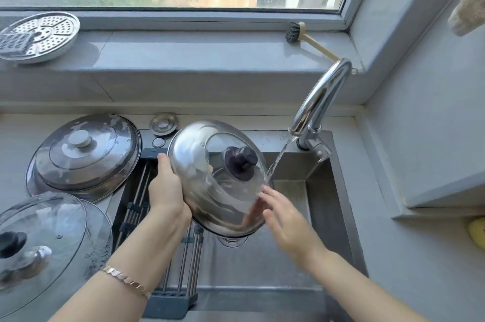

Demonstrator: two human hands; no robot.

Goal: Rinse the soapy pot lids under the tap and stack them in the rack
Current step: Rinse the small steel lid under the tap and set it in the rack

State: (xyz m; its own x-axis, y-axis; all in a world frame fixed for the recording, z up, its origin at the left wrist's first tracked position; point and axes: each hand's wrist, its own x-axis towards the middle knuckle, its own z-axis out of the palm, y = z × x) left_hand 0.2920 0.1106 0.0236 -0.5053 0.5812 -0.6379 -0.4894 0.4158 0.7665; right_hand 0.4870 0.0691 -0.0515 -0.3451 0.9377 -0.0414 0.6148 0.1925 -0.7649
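A steel pot lid [194, 164] with a glass window and a dark knob is held tilted over the sink. My left hand [166, 185] grips its left rim. My right hand [286, 214], blurred, has straight fingers touching the lid's lower right edge. Water runs from the chrome tap [319, 100] onto the lid's right side. A roll-up rack [183, 256] of steel rods spans the sink's left part, below the lid. A large steel lid with a pale knob [84, 155] and a soapy glass lid [44, 240] lie at the left.
The steel sink [322, 190] is open on the right, with its drain under the held lid. A perforated steamer plate [39, 36] and a dish brush [301, 36] lie on the window sill. A yellow sponge [476, 235] sits at the right edge.
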